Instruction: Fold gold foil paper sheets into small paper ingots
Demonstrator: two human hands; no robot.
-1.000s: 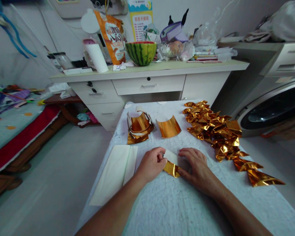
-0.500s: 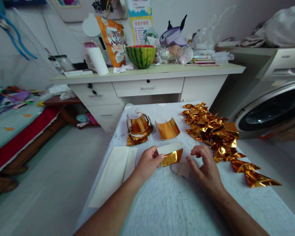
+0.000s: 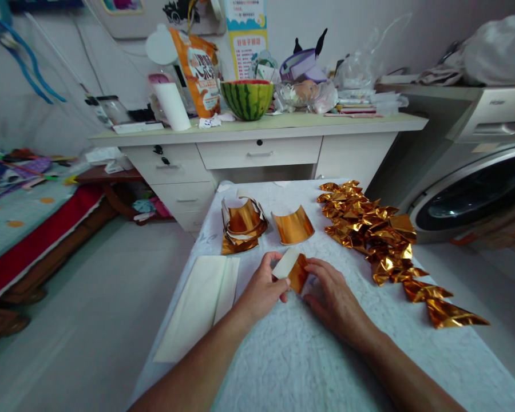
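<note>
Between my hands, above the cloth-covered table, is a folded sheet of gold foil paper (image 3: pixel 298 273) with a whitish back showing. My left hand (image 3: pixel 266 283) pinches its left end between thumb and fingers. My right hand (image 3: pixel 329 287) has its fingers against the right edge, thumb below. Just beyond lies a single curved gold sheet (image 3: pixel 293 225), and left of it a curled stack of gold sheets (image 3: pixel 242 224). White folded paper (image 3: pixel 197 303) lies by my left forearm. To the right spreads a pile of folded gold foil pieces (image 3: pixel 371 229).
The pale table cloth (image 3: pixel 274 355) covers the work surface. Behind it stands a white desk (image 3: pixel 257 133) bearing a cut watermelon (image 3: pixel 248 100), an orange snack bag (image 3: pixel 197 74) and a paper roll (image 3: pixel 171 106). A washing machine (image 3: pixel 489 149) is at right, a bed (image 3: pixel 38 223) at left.
My right hand has moved left and now touches the gold foil paper, which has turned and is more upright. My left hand still grips it.
</note>
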